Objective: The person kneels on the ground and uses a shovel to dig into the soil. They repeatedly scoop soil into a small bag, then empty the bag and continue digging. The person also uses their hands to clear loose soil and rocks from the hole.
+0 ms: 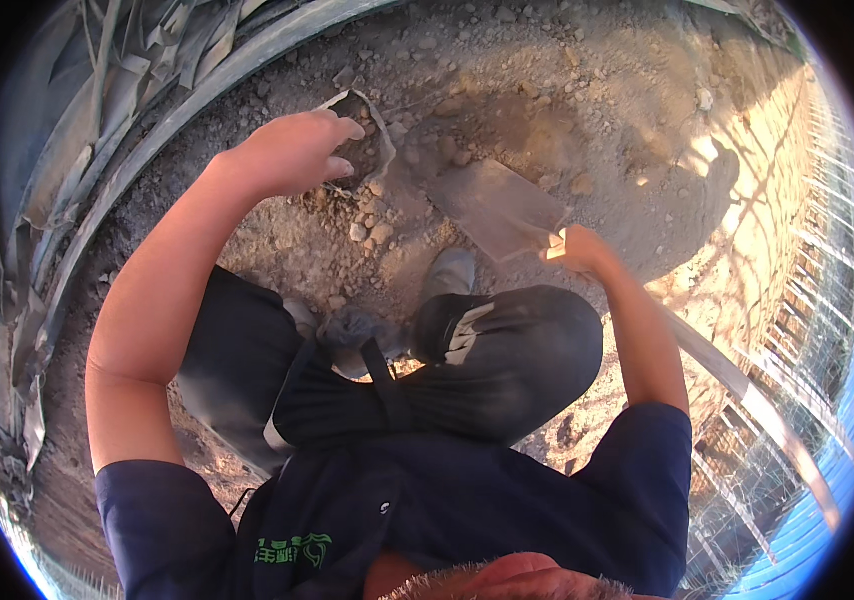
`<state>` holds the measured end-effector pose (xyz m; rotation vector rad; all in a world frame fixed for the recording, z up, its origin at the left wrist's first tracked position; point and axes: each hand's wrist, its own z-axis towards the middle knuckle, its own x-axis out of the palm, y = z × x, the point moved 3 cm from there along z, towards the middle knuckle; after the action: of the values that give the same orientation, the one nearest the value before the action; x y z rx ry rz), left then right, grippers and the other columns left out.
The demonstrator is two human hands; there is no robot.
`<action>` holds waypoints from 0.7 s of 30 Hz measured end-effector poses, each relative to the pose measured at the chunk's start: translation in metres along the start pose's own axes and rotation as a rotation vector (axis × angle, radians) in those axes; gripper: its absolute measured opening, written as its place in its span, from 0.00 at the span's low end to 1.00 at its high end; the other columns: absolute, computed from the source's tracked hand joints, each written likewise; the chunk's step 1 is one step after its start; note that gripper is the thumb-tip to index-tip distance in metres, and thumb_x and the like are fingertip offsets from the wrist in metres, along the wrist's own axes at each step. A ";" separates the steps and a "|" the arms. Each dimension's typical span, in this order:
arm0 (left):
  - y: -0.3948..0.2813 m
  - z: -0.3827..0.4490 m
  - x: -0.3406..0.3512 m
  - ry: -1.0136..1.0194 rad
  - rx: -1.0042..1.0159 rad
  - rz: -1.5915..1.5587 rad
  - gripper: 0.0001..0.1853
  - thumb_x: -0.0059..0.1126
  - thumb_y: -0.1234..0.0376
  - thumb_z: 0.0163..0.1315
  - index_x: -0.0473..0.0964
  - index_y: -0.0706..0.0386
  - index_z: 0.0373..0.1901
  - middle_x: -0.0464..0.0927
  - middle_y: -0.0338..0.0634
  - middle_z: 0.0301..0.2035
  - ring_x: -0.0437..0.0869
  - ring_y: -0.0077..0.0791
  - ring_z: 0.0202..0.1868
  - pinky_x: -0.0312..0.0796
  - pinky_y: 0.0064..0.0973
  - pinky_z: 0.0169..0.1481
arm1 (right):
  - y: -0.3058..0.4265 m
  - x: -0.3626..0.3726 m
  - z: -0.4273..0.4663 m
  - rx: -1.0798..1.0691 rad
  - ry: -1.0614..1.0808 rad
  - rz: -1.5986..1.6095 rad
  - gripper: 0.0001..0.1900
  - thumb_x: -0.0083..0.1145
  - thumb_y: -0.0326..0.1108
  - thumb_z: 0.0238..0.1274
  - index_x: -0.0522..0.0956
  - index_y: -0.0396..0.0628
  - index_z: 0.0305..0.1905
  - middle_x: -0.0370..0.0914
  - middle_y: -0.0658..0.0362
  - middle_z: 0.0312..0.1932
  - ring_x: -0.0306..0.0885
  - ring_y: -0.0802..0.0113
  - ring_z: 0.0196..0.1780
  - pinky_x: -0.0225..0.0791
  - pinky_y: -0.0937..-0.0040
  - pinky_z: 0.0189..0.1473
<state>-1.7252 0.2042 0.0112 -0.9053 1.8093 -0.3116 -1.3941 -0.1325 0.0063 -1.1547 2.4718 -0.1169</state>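
Note:
My left hand (296, 154) is at the left side of an open-topped, thin-walled bag or pot (384, 139) that holds dark soil. Its thumb and fingertips reach over the opening with a gap between them; whether they pinch the wall is hidden. My right hand (581, 251) grips a shovel (506, 206) low on its shaft, close to the blade. The flat, dusty blade lies low over the soil, its tip towards the bag. Behind my right arm, the long wooden handle (757, 405) runs away to the lower right.
Loose soil with small stones (374, 232) surrounds the bag. A curved rail-like edge (172, 124) with torn sheeting (59, 195) borders the left. On the right runs a wire mesh fence (809, 262) beside blue sheeting (794, 555). My bent knees (532, 352) and shoe (451, 271) are close by.

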 end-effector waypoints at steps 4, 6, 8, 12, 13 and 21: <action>0.000 -0.003 -0.003 0.045 -0.070 -0.020 0.27 0.66 0.62 0.72 0.74 0.55 0.71 0.81 0.53 0.62 0.81 0.51 0.65 0.74 0.45 0.71 | 0.023 0.000 0.047 0.001 -0.006 -0.014 0.31 0.73 0.58 0.60 0.86 0.33 0.46 0.89 0.41 0.37 0.90 0.43 0.44 0.79 0.50 0.51; 0.002 -0.002 0.000 0.065 -0.097 -0.033 0.27 0.66 0.62 0.72 0.75 0.55 0.71 0.81 0.53 0.62 0.81 0.51 0.66 0.73 0.45 0.71 | 0.014 0.012 0.041 -0.009 -0.008 0.080 0.31 0.73 0.58 0.59 0.86 0.34 0.48 0.89 0.41 0.38 0.90 0.43 0.45 0.79 0.50 0.52; 0.007 -0.004 0.000 0.069 -0.116 -0.031 0.27 0.65 0.62 0.71 0.75 0.56 0.71 0.80 0.53 0.63 0.81 0.51 0.66 0.73 0.45 0.72 | 0.005 0.038 0.033 -0.064 -0.078 0.217 0.31 0.72 0.58 0.59 0.86 0.37 0.51 0.89 0.40 0.40 0.90 0.43 0.46 0.78 0.49 0.53; 0.010 -0.005 0.003 0.079 -0.139 -0.005 0.28 0.65 0.62 0.70 0.75 0.57 0.70 0.81 0.53 0.62 0.81 0.52 0.66 0.73 0.46 0.72 | -0.007 0.111 0.049 -0.076 -0.250 0.335 0.29 0.72 0.54 0.59 0.85 0.43 0.57 0.88 0.37 0.46 0.89 0.41 0.53 0.78 0.49 0.56; 0.011 -0.003 0.008 0.072 -0.128 0.004 0.28 0.65 0.62 0.70 0.75 0.57 0.70 0.81 0.54 0.62 0.81 0.52 0.66 0.73 0.46 0.72 | -0.006 0.123 0.045 -0.065 -0.247 0.394 0.29 0.71 0.54 0.59 0.84 0.44 0.58 0.88 0.37 0.48 0.88 0.41 0.54 0.77 0.49 0.56; 0.009 0.010 0.027 0.196 -0.159 0.069 0.27 0.66 0.62 0.70 0.76 0.58 0.69 0.82 0.55 0.60 0.82 0.55 0.64 0.74 0.48 0.68 | 0.007 0.173 0.030 -0.035 -0.245 0.603 0.28 0.70 0.53 0.60 0.84 0.46 0.60 0.87 0.37 0.49 0.87 0.39 0.56 0.77 0.48 0.57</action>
<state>-1.7247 0.1933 -0.0169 -0.9461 2.0647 -0.2205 -1.4868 -0.2544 -0.0791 -0.3664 2.4842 0.2273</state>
